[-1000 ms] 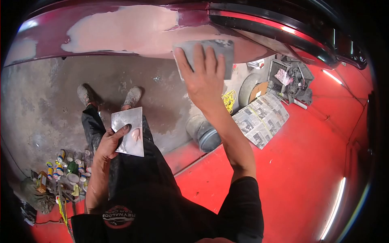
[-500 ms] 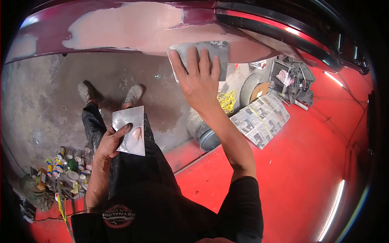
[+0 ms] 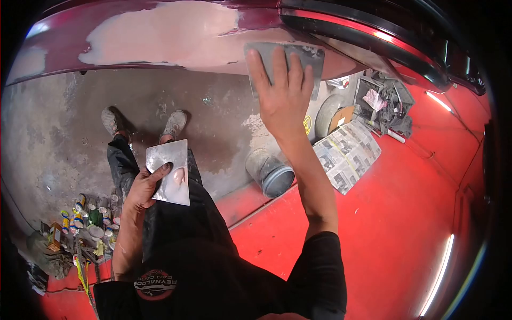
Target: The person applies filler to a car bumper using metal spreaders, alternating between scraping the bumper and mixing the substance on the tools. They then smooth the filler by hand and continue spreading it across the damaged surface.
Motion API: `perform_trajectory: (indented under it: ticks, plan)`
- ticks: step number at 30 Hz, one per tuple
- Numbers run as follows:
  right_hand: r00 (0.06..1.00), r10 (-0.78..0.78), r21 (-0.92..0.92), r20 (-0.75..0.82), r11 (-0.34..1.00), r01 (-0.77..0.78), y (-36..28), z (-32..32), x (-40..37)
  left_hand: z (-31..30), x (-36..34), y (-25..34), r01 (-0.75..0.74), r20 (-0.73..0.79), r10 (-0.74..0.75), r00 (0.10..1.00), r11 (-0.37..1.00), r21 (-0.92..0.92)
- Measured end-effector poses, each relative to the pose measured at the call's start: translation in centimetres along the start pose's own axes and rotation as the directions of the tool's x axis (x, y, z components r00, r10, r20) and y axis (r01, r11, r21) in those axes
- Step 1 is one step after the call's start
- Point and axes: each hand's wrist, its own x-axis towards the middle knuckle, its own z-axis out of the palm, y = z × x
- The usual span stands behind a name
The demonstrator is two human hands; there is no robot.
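Note:
My left hand (image 3: 143, 189) grips a thin, square metal plate (image 3: 173, 153) in front of my legs, thumb on top and fingers underneath. On the plate's shiny face shows a pale pinkish patch, either paste or a reflection. Up at the car body panel (image 3: 160, 33), my right hand (image 3: 285, 104) holds a flat grey spreader sheet (image 3: 312, 60). Its fingers are spread across the sheet's upper face, and the thumb is hidden. The sheet overlaps the panel's lower edge; whether it touches cannot be made out. Pinkish filler covers much of the maroon panel.
Overhead runs a dark trim strip with a red band (image 3: 368, 33). Below right are a bucket (image 3: 277, 178), newspaper-covered panel (image 3: 349, 154) and a crate of scraps (image 3: 392, 104). Several cans (image 3: 96, 218) stand on the floor at lower left, near my shoes (image 3: 175, 124).
My right hand has moved right and slightly up along the panel with the grey spreader sheet. My left hand and its plate have barely moved.

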Motion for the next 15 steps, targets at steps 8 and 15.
perform_trajectory:
  ticks: [8, 15]
  plan:
    - [0.991, -0.078, 0.042, 0.108, 0.996, 0.074, -0.9, -0.1, -2.6, -0.3, 0.1, -0.2, 0.002, -0.007, -0.002, 1.000, 1.000, 0.006]
    - [1.000, -0.020, 0.004, -0.024, 1.000, 0.020, -0.5, -0.2, 0.8, 0.7, -0.2, 0.2, 0.002, -0.065, 0.003, 0.998, 0.998, 0.062]
